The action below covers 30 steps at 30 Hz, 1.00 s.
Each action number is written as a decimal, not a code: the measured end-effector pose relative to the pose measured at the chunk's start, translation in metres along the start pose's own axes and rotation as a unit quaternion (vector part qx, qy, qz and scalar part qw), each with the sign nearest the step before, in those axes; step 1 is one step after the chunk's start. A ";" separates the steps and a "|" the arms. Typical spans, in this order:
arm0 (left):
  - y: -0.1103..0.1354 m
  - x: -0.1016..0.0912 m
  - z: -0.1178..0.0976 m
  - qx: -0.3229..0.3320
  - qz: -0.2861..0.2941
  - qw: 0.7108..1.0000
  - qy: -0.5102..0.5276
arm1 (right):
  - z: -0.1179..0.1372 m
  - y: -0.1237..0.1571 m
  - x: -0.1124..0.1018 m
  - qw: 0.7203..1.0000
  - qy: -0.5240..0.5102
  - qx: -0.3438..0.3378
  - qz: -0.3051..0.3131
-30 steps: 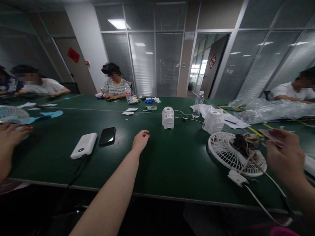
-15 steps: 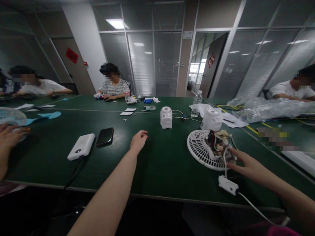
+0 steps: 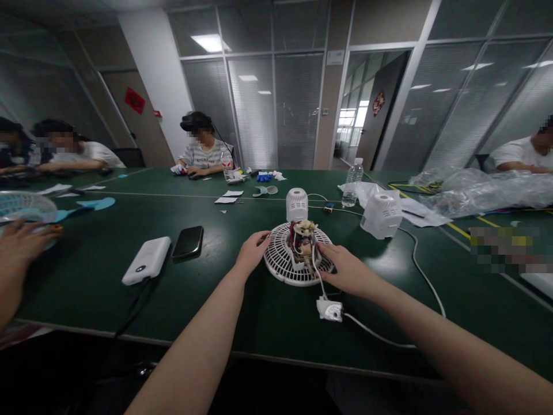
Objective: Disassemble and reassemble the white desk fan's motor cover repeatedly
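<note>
A round white fan grille (image 3: 276, 262) lies flat on the green table in front of me, with an uncovered fan motor (image 3: 303, 245) and its wires standing on its middle. My left hand (image 3: 254, 252) has its fingers curled against the grille's left rim. From the right, my right hand (image 3: 348, 271) grips the grille's edge beside the motor, its fingertips partly hidden. A white cord runs from the motor to a small white switch box (image 3: 330, 309) near the table's front. Just behind the grille stands a white vented motor cover (image 3: 296, 204).
Another white cover (image 3: 382, 216) stands to the right, near a water bottle (image 3: 353, 183) and clear plastic wrap (image 3: 488, 193). A power bank (image 3: 147, 260) and a phone (image 3: 188, 242) lie left. A neighbour's hand (image 3: 26, 245) is at far left; other people sit around the table.
The grille with its motor has slid left to the table's middle along with my right hand, the switch box trailing. My left hand now meets its left rim.
</note>
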<state>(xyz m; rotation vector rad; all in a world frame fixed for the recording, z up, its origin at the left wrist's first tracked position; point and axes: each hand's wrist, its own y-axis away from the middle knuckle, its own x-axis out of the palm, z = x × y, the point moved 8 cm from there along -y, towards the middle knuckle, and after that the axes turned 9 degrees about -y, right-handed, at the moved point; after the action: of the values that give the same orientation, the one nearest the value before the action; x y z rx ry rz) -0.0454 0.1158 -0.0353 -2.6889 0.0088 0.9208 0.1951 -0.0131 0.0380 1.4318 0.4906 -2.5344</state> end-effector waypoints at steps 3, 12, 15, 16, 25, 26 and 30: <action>-0.002 0.000 -0.001 0.013 -0.005 1.000 -0.019 | -0.001 -0.028 -0.011 0.999 -0.038 -0.020 -0.025; -0.002 0.005 -0.014 0.072 0.029 0.993 -0.089 | -0.048 -0.155 -0.030 0.977 -0.082 -0.005 -0.198; 0.000 0.008 -0.018 0.096 0.052 0.987 -0.115 | -0.055 -0.189 -0.022 0.974 -0.094 -0.007 -0.204; 0.000 0.009 -0.019 0.098 0.056 0.987 -0.118 | -0.057 -0.196 -0.019 0.975 -0.097 -0.008 -0.200; -0.002 0.008 -0.023 0.107 0.063 0.983 -0.132 | -0.069 -0.201 -0.011 0.977 -0.087 -0.026 -0.191; -0.001 0.008 -0.024 0.107 0.064 0.983 -0.133 | -0.070 -0.198 -0.012 0.977 -0.084 -0.026 -0.193; 0.001 0.007 -0.026 0.102 0.067 0.983 -0.136 | -0.073 -0.190 -0.017 0.975 -0.069 -0.014 -0.210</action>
<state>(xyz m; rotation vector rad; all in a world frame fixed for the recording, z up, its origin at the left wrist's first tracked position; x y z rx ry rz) -0.0241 0.1086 -0.0199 -2.3788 0.2165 1.2499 0.2001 0.1906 0.0541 1.2358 0.8828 -2.9066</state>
